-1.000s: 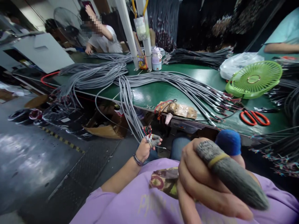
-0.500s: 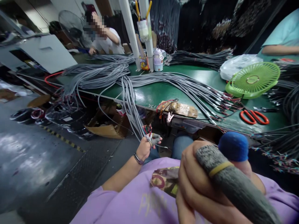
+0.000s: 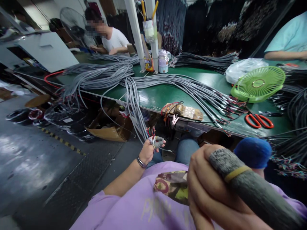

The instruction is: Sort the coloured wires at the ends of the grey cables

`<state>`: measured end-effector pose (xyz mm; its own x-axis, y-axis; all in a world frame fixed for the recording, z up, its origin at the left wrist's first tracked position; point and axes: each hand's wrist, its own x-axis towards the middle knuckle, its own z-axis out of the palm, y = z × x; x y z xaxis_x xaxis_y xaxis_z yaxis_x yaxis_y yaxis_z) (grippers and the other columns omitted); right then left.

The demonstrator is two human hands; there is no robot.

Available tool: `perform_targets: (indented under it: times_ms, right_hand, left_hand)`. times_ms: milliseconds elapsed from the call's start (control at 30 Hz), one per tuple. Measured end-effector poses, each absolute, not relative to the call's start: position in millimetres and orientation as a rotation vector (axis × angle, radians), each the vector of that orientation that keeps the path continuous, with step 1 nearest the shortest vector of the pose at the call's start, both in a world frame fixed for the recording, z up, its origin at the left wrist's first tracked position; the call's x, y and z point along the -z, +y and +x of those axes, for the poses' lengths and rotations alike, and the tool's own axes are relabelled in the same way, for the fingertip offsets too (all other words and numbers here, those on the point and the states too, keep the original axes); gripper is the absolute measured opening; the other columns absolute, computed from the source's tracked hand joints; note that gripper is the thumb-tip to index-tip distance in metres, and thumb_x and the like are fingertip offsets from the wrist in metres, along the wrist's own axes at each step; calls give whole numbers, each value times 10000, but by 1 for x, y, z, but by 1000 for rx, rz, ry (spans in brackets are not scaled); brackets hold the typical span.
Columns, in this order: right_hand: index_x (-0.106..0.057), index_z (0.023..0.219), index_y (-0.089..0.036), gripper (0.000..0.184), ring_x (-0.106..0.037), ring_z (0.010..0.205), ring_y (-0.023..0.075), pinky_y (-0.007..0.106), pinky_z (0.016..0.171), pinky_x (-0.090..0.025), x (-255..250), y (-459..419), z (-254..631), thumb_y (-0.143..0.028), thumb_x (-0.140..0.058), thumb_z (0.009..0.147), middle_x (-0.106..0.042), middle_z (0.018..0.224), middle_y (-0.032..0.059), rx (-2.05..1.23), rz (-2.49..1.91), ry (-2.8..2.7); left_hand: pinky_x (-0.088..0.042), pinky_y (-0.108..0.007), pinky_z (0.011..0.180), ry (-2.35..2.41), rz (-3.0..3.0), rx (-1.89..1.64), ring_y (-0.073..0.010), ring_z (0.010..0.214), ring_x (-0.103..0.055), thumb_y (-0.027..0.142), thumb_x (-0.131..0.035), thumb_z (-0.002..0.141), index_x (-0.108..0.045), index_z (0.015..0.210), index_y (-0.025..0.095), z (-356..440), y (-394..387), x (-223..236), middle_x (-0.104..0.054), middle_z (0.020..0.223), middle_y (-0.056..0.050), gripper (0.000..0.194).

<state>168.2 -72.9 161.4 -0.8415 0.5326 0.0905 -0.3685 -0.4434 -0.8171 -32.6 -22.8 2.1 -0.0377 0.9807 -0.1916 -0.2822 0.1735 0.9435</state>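
My left hand [image 3: 146, 152] is closed around a bundle of grey cables [image 3: 137, 111] in front of the table edge. Stripped coloured wire ends [image 3: 151, 131] stick up above its fingers, two of which wear grey finger sleeves. Large and close to the camera, my right hand [image 3: 211, 188] has its fingers curled in. A grey sleeve with a yellow band covers one finger, and a blue cover [image 3: 253, 152] sits on the thumb. Whatever those fingers may hold is hidden.
The green table [image 3: 153, 95] carries more grey cables [image 3: 177, 80], orange-handled scissors [image 3: 259, 120], a green fan [image 3: 259, 83] and a wooden block with a clip [image 3: 188, 111]. An open carton [image 3: 107, 131] stands below. Co-workers sit across the table and at right.
My right hand has shifted slightly right, and its blue-covered thumb has moved away from the finger. The left hand keeps its cables. The co-worker opposite has lowered a raised arm.
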Motion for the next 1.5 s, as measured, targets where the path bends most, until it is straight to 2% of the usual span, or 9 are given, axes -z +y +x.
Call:
perform_targets:
  times_ms: [200, 300, 467, 633, 967, 1067, 1200, 1367, 1500]
  right_hand:
    - [-561, 690, -199, 496, -467, 432, 91, 262, 548, -504, -136, -36, 156, -656, -440, 839, -385, 437, -60, -2016, -175, -1055]
    - [-610, 829, -177, 246, -514, 538, 98, 253, 580, -484, -97, -14, 147, -422, -625, 822, -515, 579, -31, -1713, -544, -1239]
    - [-595, 1076, -188, 292, -546, 739, 147, 290, 672, -479, -36, 11, 139, -355, -598, 837, -608, 902, 53, -1313, -898, -1753]
    - [-621, 789, -180, 196, -498, 746, 152, 292, 709, -432, -25, 27, 136, -336, -543, 877, -556, 789, 36, -1115, -730, -2054]
    - [-611, 928, -194, 268, -536, 618, 141, 298, 620, -454, -12, 29, 161, -448, -566, 854, -584, 747, 23, -1505, -841, -1613]
    - [-561, 987, -183, 294, -592, 594, 144, 317, 613, -486, -9, 29, 173, -454, -532, 879, -643, 822, 56, -1761, -794, -1485]
    - [-551, 876, -165, 307, -619, 590, 132, 293, 595, -499, -9, 31, 171, -466, -597, 836, -682, 840, 79, -1804, -810, -1543]
    - [-523, 797, -172, 387, -598, 511, 113, 246, 506, -474, -4, 30, 147, -539, -642, 761, -686, 731, 43, -1805, -910, -1436]
    - [-525, 798, -171, 401, -597, 482, 105, 226, 479, -469, 0, 27, 137, -541, -665, 730, -677, 696, 20, -1841, -914, -1358]
  left_hand:
    - [-342, -220, 448, 1087, 864, -1215, -172, 664, -641, 390, -765, 641, -684, 819, 151, -31, -21, -5, -712, 787, -84, 308]
    - [-351, -205, 458, 1052, 918, -1143, -148, 634, -625, 416, -740, 676, -683, 815, 138, -28, -19, -8, -699, 757, -75, 317]
    - [-341, -196, 459, 1016, 1001, -1012, -113, 551, -541, 350, -778, 629, -684, 759, 134, -19, -16, -12, -630, 612, -21, 269]
    - [-384, -225, 512, 996, 1034, -946, -90, 507, -455, 265, -809, 555, -663, 615, 130, -14, -11, -11, -563, 532, 17, 208]
    - [-475, -292, 720, 918, 887, -1142, -199, 830, -653, 439, -702, 735, -666, 1022, 146, -41, -21, -8, -712, 899, -112, 411]
    - [-430, -230, 504, 1035, 790, -1290, -136, 566, -624, 489, -651, 760, -664, 944, 155, -59, -27, -7, -713, 765, -80, 382]
    - [-246, -185, 349, 1115, 734, -1423, -40, 299, -327, 481, -618, 774, -672, 819, 142, -70, -26, -12, -514, 422, 45, 346]
    - [-247, -188, 359, 1165, 820, -1377, -62, 435, -473, 452, -705, 694, -701, 813, 131, -46, -10, -20, -682, 697, -56, 342]
    - [-253, -200, 388, 1170, 923, -1293, -47, 429, -410, 423, -749, 661, -721, 867, 136, -23, 2, -20, -675, 688, -43, 355]
